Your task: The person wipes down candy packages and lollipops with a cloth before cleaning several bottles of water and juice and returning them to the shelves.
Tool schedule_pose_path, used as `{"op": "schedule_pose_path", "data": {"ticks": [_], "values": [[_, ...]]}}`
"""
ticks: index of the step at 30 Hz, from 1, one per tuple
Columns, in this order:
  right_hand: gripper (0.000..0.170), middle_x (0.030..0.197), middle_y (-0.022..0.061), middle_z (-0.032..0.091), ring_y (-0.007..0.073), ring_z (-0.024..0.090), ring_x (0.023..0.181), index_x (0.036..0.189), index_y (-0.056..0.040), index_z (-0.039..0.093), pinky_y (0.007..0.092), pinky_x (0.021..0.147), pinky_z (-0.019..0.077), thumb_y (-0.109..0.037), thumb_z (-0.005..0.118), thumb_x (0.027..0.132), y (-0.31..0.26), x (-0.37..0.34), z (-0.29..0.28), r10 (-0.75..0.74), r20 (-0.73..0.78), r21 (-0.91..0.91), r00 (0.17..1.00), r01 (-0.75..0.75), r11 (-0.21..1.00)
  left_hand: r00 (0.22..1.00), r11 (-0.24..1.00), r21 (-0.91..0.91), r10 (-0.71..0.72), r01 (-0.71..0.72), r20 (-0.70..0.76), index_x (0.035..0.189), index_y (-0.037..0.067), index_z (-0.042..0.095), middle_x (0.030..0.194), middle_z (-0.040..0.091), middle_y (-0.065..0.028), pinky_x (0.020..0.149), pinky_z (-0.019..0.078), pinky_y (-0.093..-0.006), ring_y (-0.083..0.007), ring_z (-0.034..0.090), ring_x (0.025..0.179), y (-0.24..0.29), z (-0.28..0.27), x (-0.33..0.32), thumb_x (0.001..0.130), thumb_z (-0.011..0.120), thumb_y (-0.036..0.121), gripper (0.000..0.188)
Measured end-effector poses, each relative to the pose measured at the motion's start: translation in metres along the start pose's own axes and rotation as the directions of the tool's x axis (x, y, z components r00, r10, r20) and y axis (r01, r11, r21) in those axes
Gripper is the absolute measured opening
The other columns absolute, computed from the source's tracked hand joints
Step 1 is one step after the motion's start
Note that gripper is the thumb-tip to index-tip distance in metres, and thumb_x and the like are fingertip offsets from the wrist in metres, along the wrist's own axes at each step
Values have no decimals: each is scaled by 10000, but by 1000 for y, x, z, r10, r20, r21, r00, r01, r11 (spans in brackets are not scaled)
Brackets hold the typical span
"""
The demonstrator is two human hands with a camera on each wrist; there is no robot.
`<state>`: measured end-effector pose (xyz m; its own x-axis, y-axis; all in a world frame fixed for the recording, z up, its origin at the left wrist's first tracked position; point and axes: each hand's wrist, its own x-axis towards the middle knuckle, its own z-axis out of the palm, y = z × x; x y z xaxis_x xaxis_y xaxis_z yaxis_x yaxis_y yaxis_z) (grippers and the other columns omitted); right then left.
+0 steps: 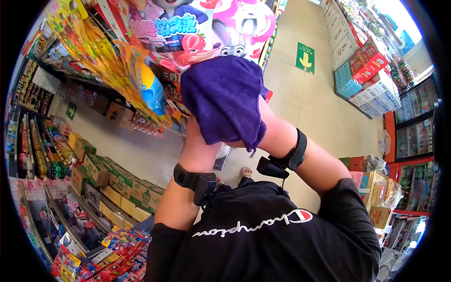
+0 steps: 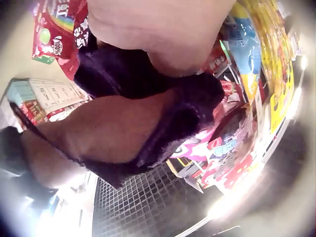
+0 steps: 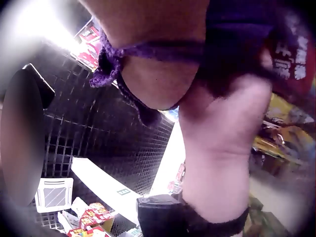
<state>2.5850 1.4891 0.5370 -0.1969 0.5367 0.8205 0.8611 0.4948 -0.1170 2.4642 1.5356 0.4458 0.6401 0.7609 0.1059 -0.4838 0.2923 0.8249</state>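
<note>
A dark purple towel (image 1: pixel 223 101) is draped over both hands in the head view, in front of the display of candy bags. It covers the fingers of both. My left hand (image 2: pixel 163 29) shows only its heel and wrist side in the left wrist view, with the cloth bunched against it. The heel of my right hand (image 3: pixel 153 59) appears in the right wrist view, a twisted strip of towel running across it. Both wrists are close together. Whether the fingers grip the towel, I cannot tell. Just beyond the towel are large pink candy packages (image 1: pixel 239 28) with cartoon animals.
Yellow hanging packets (image 1: pixel 87 51) and a blue-and-yellow bag (image 1: pixel 148 87) are left of the hands. Green cartons (image 1: pixel 127 181) line the lower shelves. Across the tiled floor (image 1: pixel 293 98) stand stacked boxes (image 1: pixel 369 61) and glass-door fridges (image 1: pixel 413 141).
</note>
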Motion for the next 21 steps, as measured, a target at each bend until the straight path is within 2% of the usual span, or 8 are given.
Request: {"op": "schedule_pose_path", "data": {"ticks": [7,8,9,12,16,17,18,21], "values": [[502,1154,152,593,361,584,1065,1199,-54,611,481,942,436,-277,657,752,-4,45,-30,91,87,-165,992,-75,983,964,853,-487,-254,189,-72,1374,101,504,1326,587,-81,1005,474,-408,-232,558,1205,-5,-2,18,990,512,170,391],[604,1328,156,573,381,556,1203,1303,-71,589,526,1042,396,-311,666,755,-3,48,-33,212,230,-249,950,-153,956,975,819,-548,-58,170,215,1347,96,525,1309,600,-68,982,486,-404,-230,574,1182,-19,-18,21,961,497,116,388],[612,1302,152,581,376,566,1175,1287,-82,601,524,1019,412,-302,673,721,23,32,-19,-137,-2,-306,991,130,943,874,775,-607,163,174,458,1321,91,546,1292,613,-55,960,498,-401,-227,590,1159,-26,-27,22,931,483,61,395],[519,1142,162,609,357,597,1029,1208,-60,623,480,875,461,-241,642,722,18,37,-27,-148,-84,-261,985,121,958,987,833,-531,-152,156,53,1278,85,571,1256,634,-51,888,521,-366,-219,634,1070,-15,-6,13,851,459,-28,455],[401,1138,164,621,372,600,1001,1174,-159,649,463,860,458,-266,647,788,8,18,-20,-30,51,-174,998,38,984,990,832,-537,-101,139,100,1164,98,650,1162,684,-58,1001,455,-383,-237,630,1105,-10,-4,7,874,548,47,312],[400,1138,147,630,354,605,999,1179,-150,650,453,865,463,-286,650,802,11,5,-12,53,138,-34,989,-49,998,997,988,132,75,-79,29,1204,66,616,1207,661,-68,968,476,-369,-231,635,1076,-6,-4,2,833,604,47,371],[403,1138,130,639,336,610,998,1183,-142,650,443,870,469,-307,654,816,13,-14,-4,124,233,98,965,-150,984,964,633,739,248,-233,91,1243,35,583,1252,638,-78,936,498,-354,-226,639,1048,-1,-3,-5,793,661,48,457],[376,1128,44,662,234,638,1011,1141,-160,687,372,888,505,-313,711,798,36,-69,33,-17,312,139,950,-28,990,993,889,445,120,-106,-4,1200,56,598,1187,647,-62,927,493,-358,-211,628,1036,10,-7,-36,766,739,91,458]]}}
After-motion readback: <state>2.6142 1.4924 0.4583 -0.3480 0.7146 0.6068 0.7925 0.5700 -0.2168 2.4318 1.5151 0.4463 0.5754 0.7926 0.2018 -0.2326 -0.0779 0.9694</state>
